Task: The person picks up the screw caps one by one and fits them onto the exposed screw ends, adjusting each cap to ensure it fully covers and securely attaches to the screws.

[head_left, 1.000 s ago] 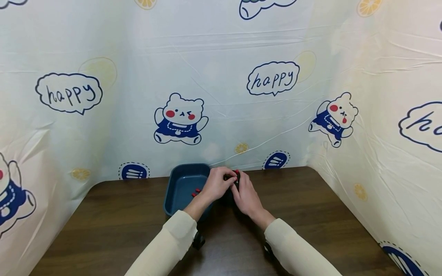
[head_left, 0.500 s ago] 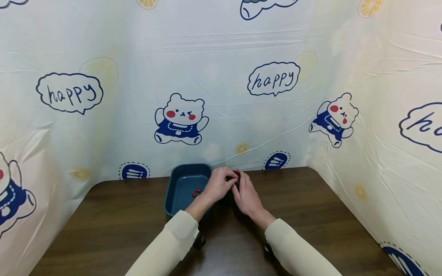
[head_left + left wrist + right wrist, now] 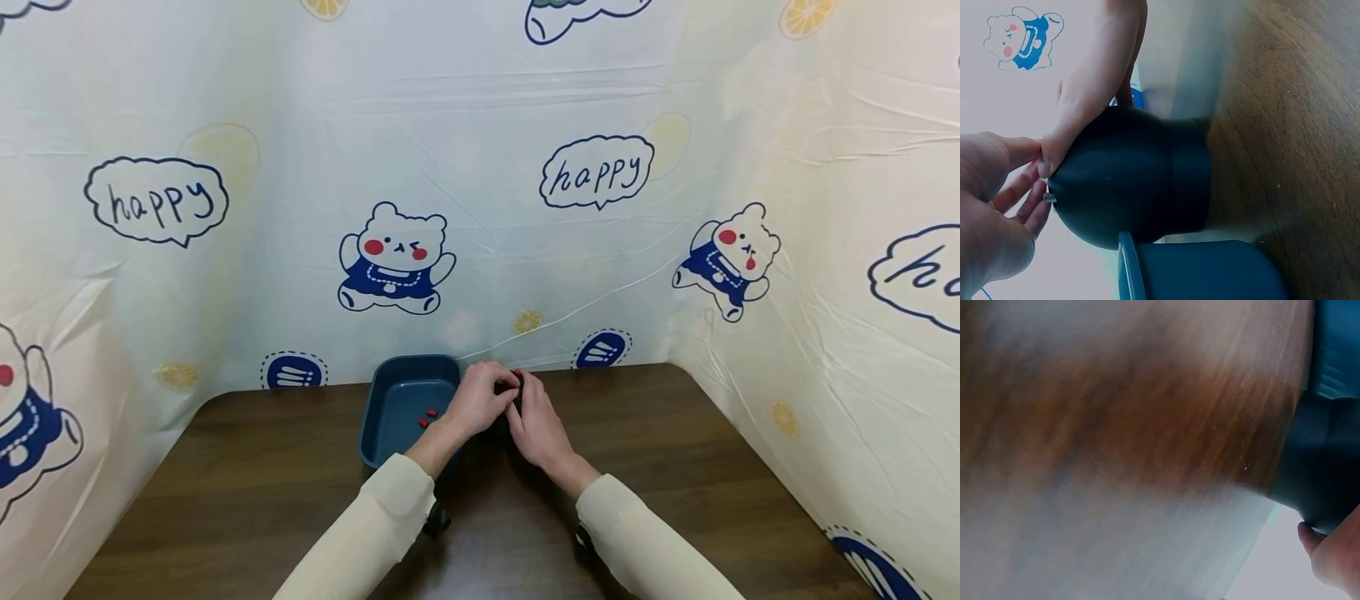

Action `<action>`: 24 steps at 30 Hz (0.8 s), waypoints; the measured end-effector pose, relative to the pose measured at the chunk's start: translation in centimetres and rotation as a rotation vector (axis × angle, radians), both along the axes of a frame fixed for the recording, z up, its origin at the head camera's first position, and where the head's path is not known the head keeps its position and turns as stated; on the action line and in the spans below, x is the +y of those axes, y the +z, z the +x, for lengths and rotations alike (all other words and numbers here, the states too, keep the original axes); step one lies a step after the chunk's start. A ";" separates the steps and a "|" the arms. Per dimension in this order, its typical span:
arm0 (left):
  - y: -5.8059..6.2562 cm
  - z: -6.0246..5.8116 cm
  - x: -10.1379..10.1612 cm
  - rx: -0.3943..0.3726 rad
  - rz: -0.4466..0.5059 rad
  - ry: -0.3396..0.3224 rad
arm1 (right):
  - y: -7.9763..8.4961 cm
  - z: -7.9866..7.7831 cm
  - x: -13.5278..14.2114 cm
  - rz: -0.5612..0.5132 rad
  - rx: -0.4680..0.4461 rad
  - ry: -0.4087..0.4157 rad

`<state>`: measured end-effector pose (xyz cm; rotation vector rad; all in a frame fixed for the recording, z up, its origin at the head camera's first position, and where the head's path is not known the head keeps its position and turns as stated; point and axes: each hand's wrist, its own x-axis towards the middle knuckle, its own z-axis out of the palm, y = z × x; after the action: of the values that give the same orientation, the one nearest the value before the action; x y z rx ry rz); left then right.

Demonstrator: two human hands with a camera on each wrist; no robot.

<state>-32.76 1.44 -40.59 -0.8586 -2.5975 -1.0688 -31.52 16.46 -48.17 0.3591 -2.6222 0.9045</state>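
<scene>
A dark dome-shaped object (image 3: 1122, 175) with a narrower cylindrical base stands on the table, close to the right of the blue tray (image 3: 366, 423). My right hand (image 3: 538, 423) grips its upper part from the right, the thumb near its top. My left hand (image 3: 480, 398) comes from the other side, thumb and fingertips drawn together at the top of the object, against the right thumb. A small red piece (image 3: 517, 372) shows between the hands, mostly hidden by fingers. Beside the left fingertips, a small metal coil (image 3: 1050, 197) sticks out of the dome.
Several details of the tray are hidden by my left forearm; two red pieces (image 3: 427, 418) lie in it. A brown wooden table (image 3: 675, 467) reaches back to a printed curtain (image 3: 480, 208), which also hangs along both sides.
Both hands keep together at the top of the dark object, with only a very slight shift of the left fingers. The head view has drifted a little.
</scene>
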 end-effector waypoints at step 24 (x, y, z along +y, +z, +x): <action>1.3 0.0 -3.4 -0.015 0.014 0.057 | 0.3 0.0 -0.1 -0.042 -0.027 -0.014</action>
<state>-32.77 -1.98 -39.34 -0.7712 -2.6066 -1.0804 -31.50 16.33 -47.89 0.3188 -2.6227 0.9647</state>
